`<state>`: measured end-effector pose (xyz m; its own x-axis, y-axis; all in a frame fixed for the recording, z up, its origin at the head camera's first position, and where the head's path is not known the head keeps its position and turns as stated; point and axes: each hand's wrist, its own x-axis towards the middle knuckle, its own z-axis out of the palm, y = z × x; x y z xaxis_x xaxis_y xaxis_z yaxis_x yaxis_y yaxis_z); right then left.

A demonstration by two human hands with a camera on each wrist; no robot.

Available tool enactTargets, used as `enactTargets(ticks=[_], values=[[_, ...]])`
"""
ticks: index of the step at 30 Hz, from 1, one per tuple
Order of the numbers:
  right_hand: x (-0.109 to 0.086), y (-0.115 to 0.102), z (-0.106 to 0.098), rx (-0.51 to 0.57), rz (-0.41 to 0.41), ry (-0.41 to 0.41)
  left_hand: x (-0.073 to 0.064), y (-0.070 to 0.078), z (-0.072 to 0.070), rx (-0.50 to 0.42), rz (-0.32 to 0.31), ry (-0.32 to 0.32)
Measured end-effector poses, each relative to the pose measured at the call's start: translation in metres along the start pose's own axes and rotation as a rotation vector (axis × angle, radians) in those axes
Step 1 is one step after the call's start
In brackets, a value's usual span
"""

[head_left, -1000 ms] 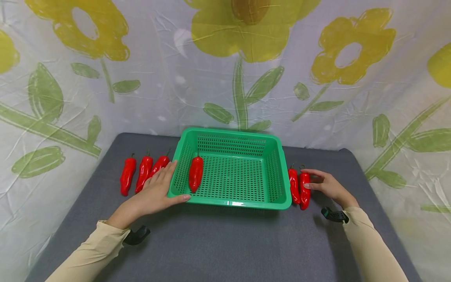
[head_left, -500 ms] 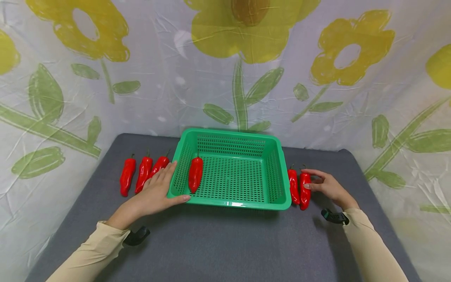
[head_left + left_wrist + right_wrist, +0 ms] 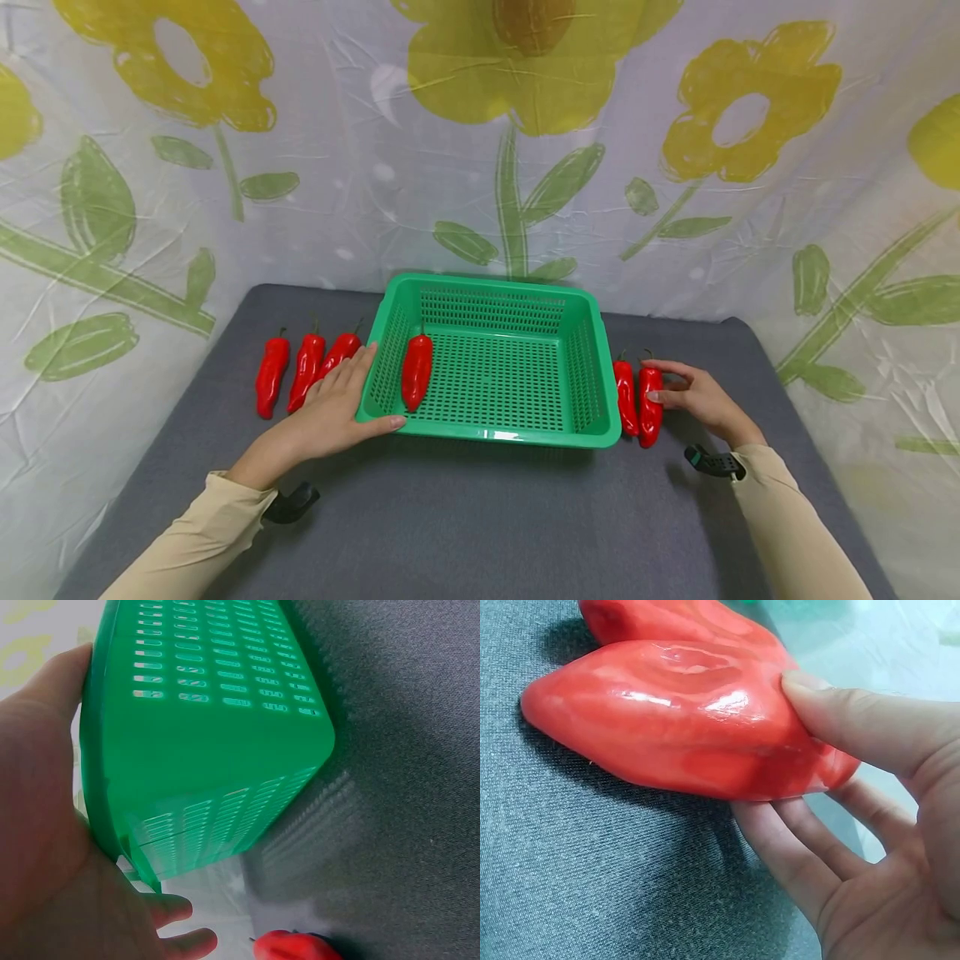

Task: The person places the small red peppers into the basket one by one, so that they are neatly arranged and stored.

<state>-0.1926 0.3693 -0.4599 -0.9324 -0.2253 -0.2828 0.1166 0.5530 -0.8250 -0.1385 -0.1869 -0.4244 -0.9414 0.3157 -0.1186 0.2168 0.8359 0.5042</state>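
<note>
A green plastic basket [image 3: 491, 433] with slotted walls stands on the table, one red chili pepper [image 3: 417, 372] lying inside at its left. My left hand [image 3: 330, 417] rests on the basket's near-left corner, fingers straight along the left rim and thumb on the front rim; the left wrist view shows the outer walls [image 3: 172, 750] beside the palm. To the right of the basket, my right hand [image 3: 701, 400] holds a glossy red chili pepper [image 3: 682, 720], thumb on one side and fingers on the other. A second red pepper [image 3: 626, 398] lies against it, close to the basket.
Left of the basket lie several red peppers [image 3: 272, 375], the nearest partly hidden behind my left hand. The dark grey tabletop [image 3: 480, 525] ends at a white curtain [image 3: 337, 208] with yellow flowers, at the back and on both sides.
</note>
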Motion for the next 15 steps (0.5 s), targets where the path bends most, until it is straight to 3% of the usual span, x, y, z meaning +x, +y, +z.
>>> enactTargets(ticks=[15], values=[[-0.0001,-0.0016,-0.0033,-0.042,-0.009,0.018,-0.0002,-0.0014,0.0005,0.003,-0.002,-0.001]])
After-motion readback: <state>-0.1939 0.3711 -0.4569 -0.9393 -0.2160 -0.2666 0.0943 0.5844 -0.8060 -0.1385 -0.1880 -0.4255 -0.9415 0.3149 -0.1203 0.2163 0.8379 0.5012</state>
